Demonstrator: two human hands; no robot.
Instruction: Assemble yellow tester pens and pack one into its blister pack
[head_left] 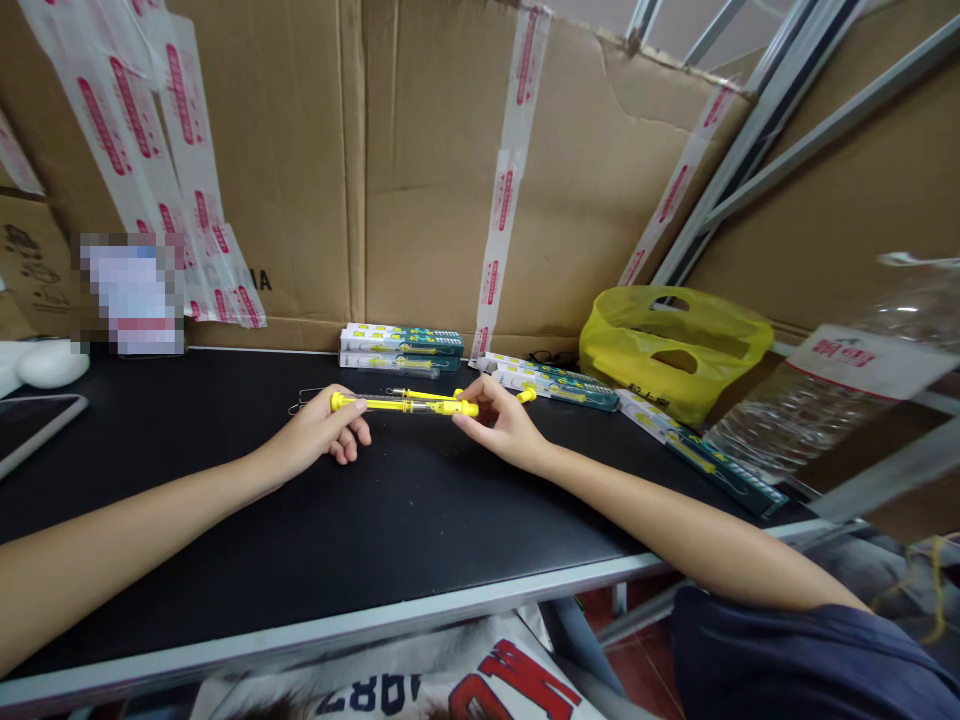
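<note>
A slim yellow-and-clear tube tool (405, 404) is held level just above the black table, its kind not clear to me. My left hand (324, 428) is closed on its left end, the thumb along the tube and the other fingers curled beneath. Thin bent wire (301, 400) sticks out past that hand. At the yellow right end, my right hand (504, 422) pinches the tool between thumb and fingers. Just behind lies another yellow tool (527, 395), partly hidden by my right hand.
Stacked printed boxes (401, 348) stand at the back, with more boxes (555, 382) to the right. A yellow plastic bag (622, 350) and a large clear bottle (810, 400) are at the right. A phone (34, 430) lies left. Cardboard (427, 200) walls the back.
</note>
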